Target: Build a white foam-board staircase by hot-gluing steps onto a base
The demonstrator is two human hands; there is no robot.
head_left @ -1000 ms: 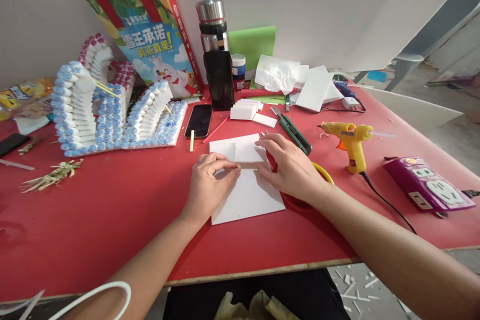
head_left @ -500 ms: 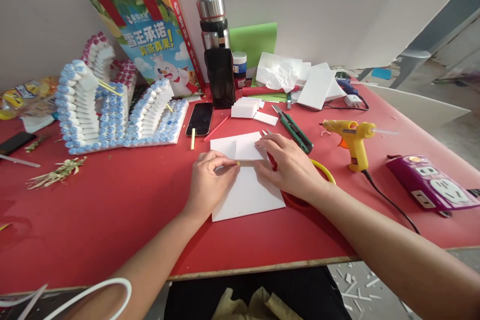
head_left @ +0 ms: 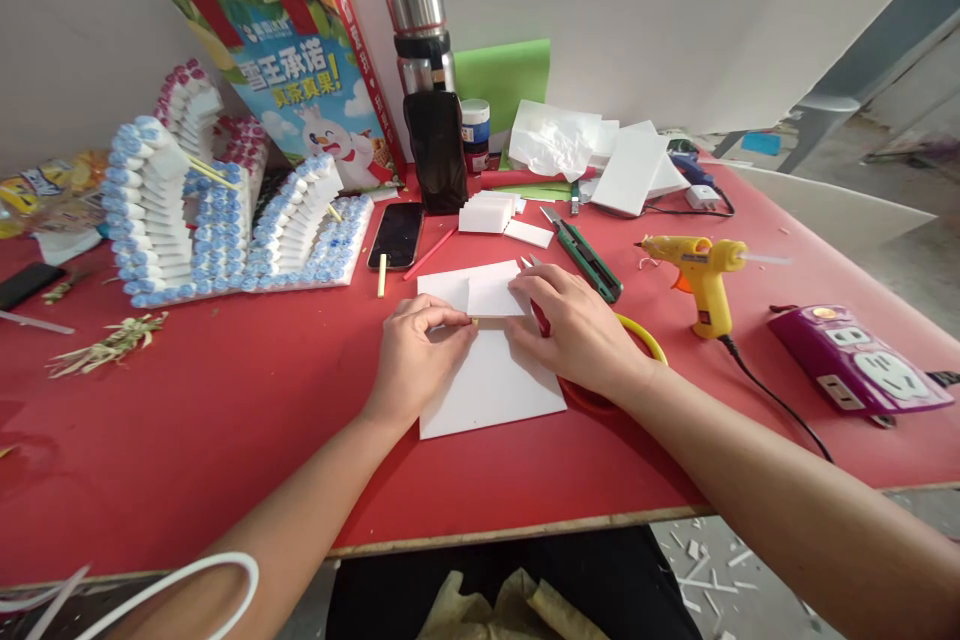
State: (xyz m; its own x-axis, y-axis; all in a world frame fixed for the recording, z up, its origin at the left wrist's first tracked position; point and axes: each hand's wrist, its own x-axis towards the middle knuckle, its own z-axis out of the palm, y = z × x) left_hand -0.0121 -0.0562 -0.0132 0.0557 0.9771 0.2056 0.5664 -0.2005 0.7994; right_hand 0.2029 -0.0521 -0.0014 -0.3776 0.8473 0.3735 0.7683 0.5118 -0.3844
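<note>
My left hand [head_left: 420, 360] pinches a tiny yellowish piece [head_left: 474, 321] between thumb and fingertips, at the near edge of a small white board piece [head_left: 493, 298]. My right hand [head_left: 574, 325] holds that board piece by its right side, fingers on top and thumb in front. Both hands are over a larger white board [head_left: 499, 385] lying on the red table. Under my right hand and wrist lies a pair of scissors with a red and yellow handle [head_left: 646, 336], partly covered.
A green utility knife [head_left: 585, 255] lies beyond my right hand. Farther right are a yellow glue gun [head_left: 701, 275] and a purple power strip [head_left: 859, 360]. A phone [head_left: 397, 235], small white pieces [head_left: 486, 213] and a steel flask [head_left: 420, 40] stand behind. Blue-and-white folded models [head_left: 217, 240] are at left.
The tiny yellowish piece has turned, its round end no longer facing me, and sits against the small board's edge. My right hand keeps its grip; the view has shifted slightly.
</note>
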